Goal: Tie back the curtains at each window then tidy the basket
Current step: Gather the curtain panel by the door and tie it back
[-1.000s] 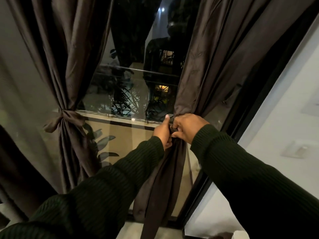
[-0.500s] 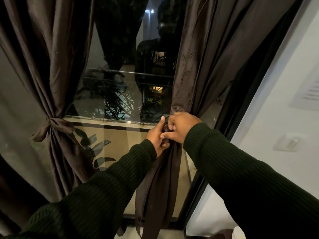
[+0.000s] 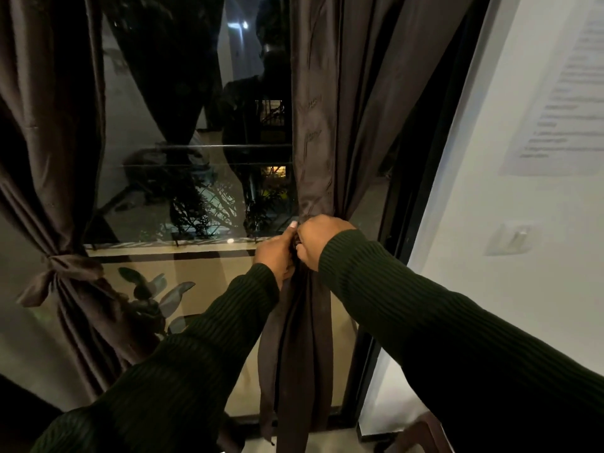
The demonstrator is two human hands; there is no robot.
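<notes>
Both hands meet at the gathered waist of the right curtain (image 3: 327, 125), just right of the frame's centre. The left hand (image 3: 276, 253) has its fingers curled into the bunched cloth, thumb pointing up; the right hand (image 3: 322, 240) is curled over the same spot from the other side, knuckles toward the camera, gripping the fabric or its tie; which of the two is hidden between the hands. Below them the curtain's tail (image 3: 295, 354) hangs straight down to the sill at the bottom edge.

To the right, the dark window frame (image 3: 411, 191) stands just beside the curtain, and the white wall (image 3: 490, 289) follows at once, carrying a switch plate (image 3: 513, 238) and a printed sheet (image 3: 562, 93) in the upper right. Open room lies to the left: bare window glass (image 3: 196, 191) spans the middle between the two curtains. The left curtain (image 3: 49, 142) along the left edge is already cinched by a knotted tie (image 3: 62, 266).

Compared with a second ago, the view has swung rightward and closer: the left curtain sits nearer the frame's edge, and more wall shows. The hands are still clamped at the same gather, now pressed tighter together.
</notes>
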